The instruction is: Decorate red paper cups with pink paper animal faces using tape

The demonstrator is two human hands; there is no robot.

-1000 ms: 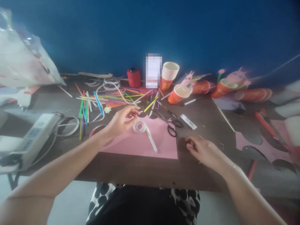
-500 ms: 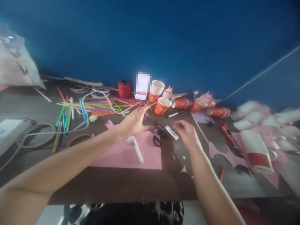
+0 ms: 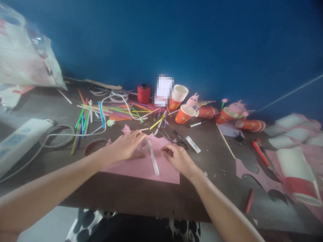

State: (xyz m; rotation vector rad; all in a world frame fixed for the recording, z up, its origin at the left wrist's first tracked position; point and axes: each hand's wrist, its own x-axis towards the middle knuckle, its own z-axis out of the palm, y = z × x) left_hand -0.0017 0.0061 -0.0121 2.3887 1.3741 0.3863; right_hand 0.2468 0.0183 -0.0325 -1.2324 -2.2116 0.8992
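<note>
A pink paper sheet (image 3: pixel 141 168) lies on the dark table in front of me. On it rests a clear tape roll (image 3: pixel 143 145) with a white strip (image 3: pixel 153 161) pulled out toward me. My left hand (image 3: pixel 126 146) sits curled on the roll, fingertips touching it. My right hand (image 3: pixel 178 158) hovers over the sheet's right part, fingers bent and pinched close to the strip; whether it holds anything I cannot make out. Black scissors (image 3: pixel 176 139) lie just beyond my right hand.
Coloured straws (image 3: pixel 106 112) and a white cable (image 3: pixel 75 134) litter the left. Orange paper cups (image 3: pixel 184 114), a red thread spool (image 3: pixel 143 93) and a marker stand behind. A power strip (image 3: pixel 20 141) lies at the far left. An orange cutter (image 3: pixel 261 151) and paper scraps lie right.
My left hand has come back from the straws onto the tape roll. My right hand has moved left from the scissors area to the pink sheet beside the strip.
</note>
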